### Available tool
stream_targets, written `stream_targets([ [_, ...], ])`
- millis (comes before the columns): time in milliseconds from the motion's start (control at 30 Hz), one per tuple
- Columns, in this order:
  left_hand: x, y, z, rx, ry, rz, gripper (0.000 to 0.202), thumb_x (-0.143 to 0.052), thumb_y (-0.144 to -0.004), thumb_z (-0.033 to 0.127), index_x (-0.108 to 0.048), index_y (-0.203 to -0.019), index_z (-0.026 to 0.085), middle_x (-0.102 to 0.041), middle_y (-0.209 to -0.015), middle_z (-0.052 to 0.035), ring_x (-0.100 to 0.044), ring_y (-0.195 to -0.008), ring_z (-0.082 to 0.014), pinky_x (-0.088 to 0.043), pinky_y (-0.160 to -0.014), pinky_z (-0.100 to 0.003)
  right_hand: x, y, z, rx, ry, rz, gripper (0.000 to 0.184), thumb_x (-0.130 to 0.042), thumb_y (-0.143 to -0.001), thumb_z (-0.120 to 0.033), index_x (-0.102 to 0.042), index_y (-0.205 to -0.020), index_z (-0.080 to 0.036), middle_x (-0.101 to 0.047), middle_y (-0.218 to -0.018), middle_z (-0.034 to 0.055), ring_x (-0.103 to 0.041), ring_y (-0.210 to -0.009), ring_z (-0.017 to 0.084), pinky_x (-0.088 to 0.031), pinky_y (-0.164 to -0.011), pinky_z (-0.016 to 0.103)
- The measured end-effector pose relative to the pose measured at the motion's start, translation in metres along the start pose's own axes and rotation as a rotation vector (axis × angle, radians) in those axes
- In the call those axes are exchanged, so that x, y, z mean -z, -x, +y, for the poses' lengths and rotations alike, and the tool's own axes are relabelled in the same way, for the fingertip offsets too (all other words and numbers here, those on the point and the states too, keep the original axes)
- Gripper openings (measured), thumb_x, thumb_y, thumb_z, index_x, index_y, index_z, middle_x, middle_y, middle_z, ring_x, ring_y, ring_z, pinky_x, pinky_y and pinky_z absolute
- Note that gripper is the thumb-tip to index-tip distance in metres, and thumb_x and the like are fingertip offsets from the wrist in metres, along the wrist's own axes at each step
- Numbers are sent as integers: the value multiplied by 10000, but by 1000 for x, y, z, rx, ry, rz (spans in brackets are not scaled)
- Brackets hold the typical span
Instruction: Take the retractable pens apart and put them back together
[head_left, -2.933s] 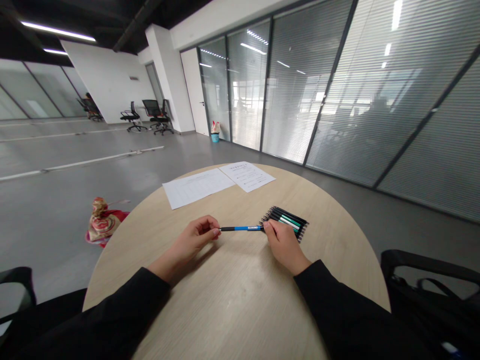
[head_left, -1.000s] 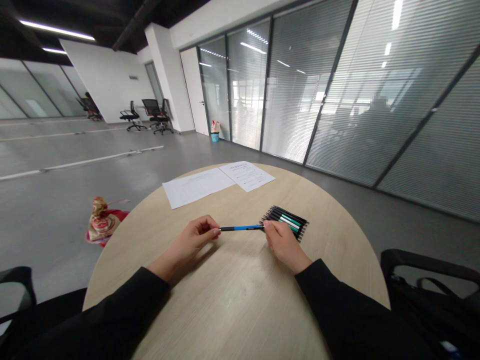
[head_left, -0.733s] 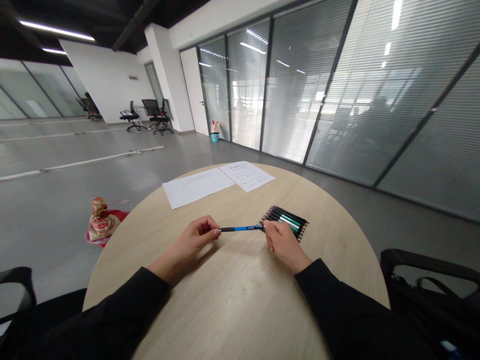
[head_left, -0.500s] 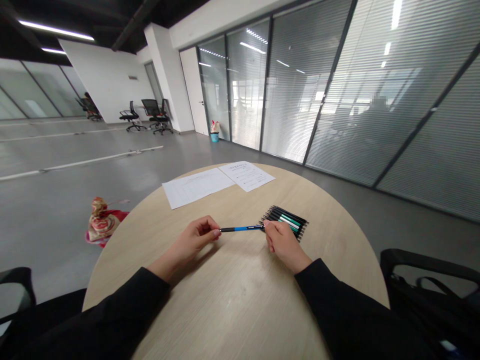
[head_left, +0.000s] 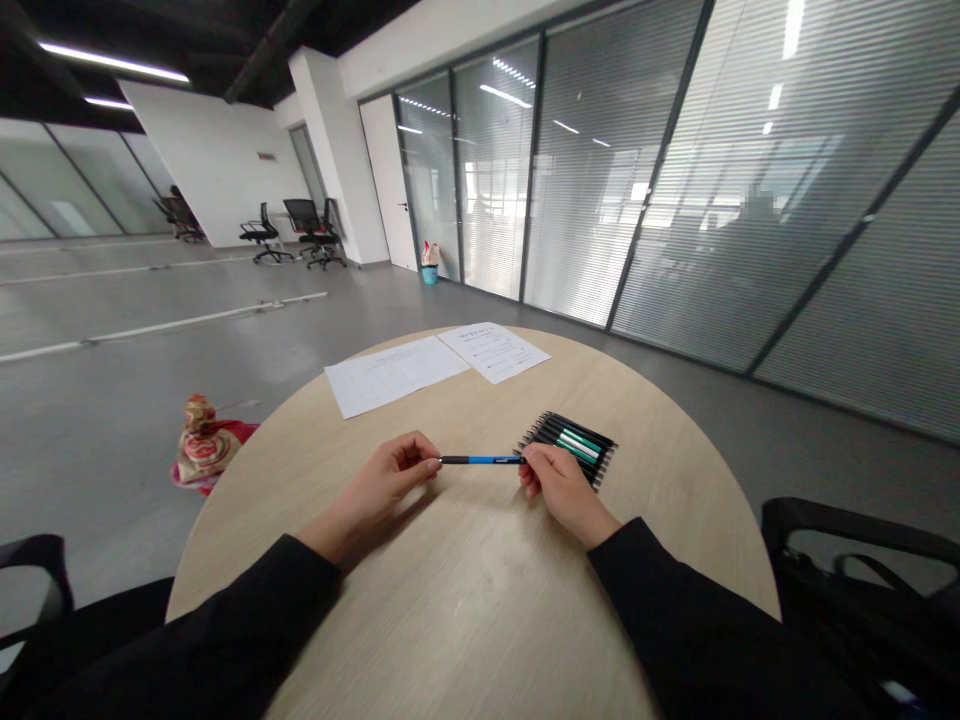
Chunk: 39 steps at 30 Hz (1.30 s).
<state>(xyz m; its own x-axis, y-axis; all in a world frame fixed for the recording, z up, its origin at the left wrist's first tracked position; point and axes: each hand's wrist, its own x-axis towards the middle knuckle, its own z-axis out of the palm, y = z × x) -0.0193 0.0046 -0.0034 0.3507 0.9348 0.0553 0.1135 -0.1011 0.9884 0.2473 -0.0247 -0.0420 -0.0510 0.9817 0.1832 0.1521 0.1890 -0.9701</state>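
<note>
A blue pen [head_left: 481, 460] with black ends is held level above the table, stretched between my two hands. My left hand [head_left: 394, 480] pinches its left end between thumb and fingertips. At the other end, my right hand [head_left: 562, 485] is closed on the pen with thumb and fingers, hiding its tip. Just behind my right hand lies a row of several pens [head_left: 574, 430], side by side, mostly black with green and white barrels among them. My right hand covers part of that row.
Two printed paper sheets [head_left: 401, 375] lie at the far side of the round wooden table [head_left: 480, 640]. Black chairs [head_left: 847, 530] flank the table at right and left. On the floor at left sits a red and beige bag [head_left: 206, 445].
My right hand has shifted slightly left and turned a little on the pen, whose right end has dropped so that it is now level. My left hand stays put.
</note>
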Motion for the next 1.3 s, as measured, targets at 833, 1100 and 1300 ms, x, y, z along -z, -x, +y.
stream_targets([
  [833,-1,1,-3,-6,-120,-72,252,-740,-826,377,-657,-925,161,-631,-744,-6,-556,-652,-128,-410,-582,-248,2,9,-25,248,445,-52,146,-603,-946,-177,-745,-912,-183,-736,-833,34,-632,-735,175,-427,-684,275],
  [1100,-3,5,2,25,-148,-73,212,-719,-836,347,-663,-909,156,-660,-701,-12,-585,-640,-132,-420,-592,-252,2,9,-24,244,441,-52,147,-603,-947,-186,-746,-911,-184,-737,-832,35,-641,-740,177,-432,-692,280],
  [1300,-3,4,3,37,-146,-73,217,-721,-824,348,-660,-894,152,-660,-687,-11,-581,-627,-129,-418,-599,-258,2,9,-25,240,445,-58,150,-603,-947,-192,-749,-914,-183,-741,-838,36,-637,-737,174,-432,-696,280],
])
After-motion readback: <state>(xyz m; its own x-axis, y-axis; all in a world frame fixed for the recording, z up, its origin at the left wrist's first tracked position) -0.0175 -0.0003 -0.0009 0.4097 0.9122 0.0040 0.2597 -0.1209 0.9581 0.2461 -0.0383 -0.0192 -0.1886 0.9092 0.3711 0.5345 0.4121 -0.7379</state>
